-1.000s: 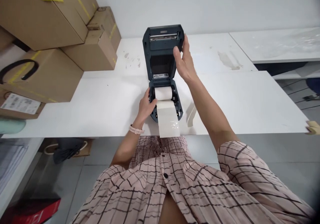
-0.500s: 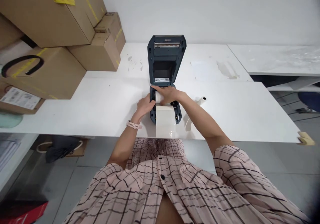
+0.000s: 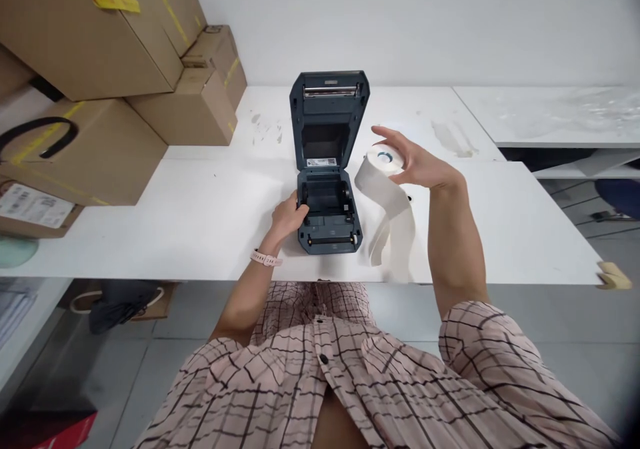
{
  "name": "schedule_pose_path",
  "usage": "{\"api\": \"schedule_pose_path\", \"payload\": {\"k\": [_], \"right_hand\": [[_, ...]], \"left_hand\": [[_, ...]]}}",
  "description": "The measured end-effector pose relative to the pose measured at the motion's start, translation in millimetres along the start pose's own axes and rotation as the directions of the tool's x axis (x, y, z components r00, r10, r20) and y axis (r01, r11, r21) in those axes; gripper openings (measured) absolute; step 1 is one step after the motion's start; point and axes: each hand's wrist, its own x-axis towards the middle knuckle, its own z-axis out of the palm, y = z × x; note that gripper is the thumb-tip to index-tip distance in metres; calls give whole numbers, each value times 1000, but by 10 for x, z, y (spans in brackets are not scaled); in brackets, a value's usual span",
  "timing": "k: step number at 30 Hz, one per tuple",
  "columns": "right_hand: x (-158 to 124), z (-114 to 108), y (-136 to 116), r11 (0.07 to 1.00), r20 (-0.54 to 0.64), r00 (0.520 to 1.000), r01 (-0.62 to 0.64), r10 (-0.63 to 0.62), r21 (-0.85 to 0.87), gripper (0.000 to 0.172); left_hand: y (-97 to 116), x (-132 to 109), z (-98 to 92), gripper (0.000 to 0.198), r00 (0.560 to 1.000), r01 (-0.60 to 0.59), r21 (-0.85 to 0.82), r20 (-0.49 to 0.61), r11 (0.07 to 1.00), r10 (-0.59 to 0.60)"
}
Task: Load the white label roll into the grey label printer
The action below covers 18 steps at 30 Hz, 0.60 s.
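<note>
A dark label printer point(image 3: 327, 225) stands on the white table with its lid point(image 3: 327, 119) raised, and no roll is in its compartment. My left hand point(image 3: 289, 217) grips the printer's left edge, thumb over the rim. To the right of the printer, my right hand point(image 3: 407, 159) holds a white label roll point(image 3: 375, 162) by its far side, fingers around it. A long loose strip point(image 3: 400, 229) hangs from the roll toward the table's front edge. Another piece of curled white paper point(image 3: 379, 243) lies beside the strip, partly covered by it.
Cardboard boxes point(image 3: 185, 105) are stacked at the table's back left, with a black band on one. The white table point(image 3: 500, 235) runs on to the right, where a tan piece point(image 3: 614, 275) sits on its corner. A wall stands behind.
The label roll has come out of the printer and moved right in my right hand, its strip trailing. My left hand has stayed at the printer's left edge.
</note>
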Motion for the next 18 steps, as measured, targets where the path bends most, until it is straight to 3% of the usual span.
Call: {"api": "schedule_pose_path", "payload": {"k": [3,6,12,15,18], "right_hand": [[15,-46,356,994,-77,992,-99,96,-35,112],[97,55,649,986,-123,981,-157,149,-57,109],[184,277,925,963,-186,947,-268,263,-3,114],[-32,186,982,955,-191,936,-281,295,99,115],[-478,30,1013,929,-240,917,-253,319,269,94]], "left_hand": [[-25,12,12,56,1000,-3,-21,-15,1000,3],[-47,28,26,56,1000,-9,-25,-27,1000,8],[-46,27,25,58,999,-19,-44,-35,999,17],[-41,22,18,58,1000,-16,-44,-24,999,15],[-37,27,18,57,999,-6,-38,-37,999,4]]}}
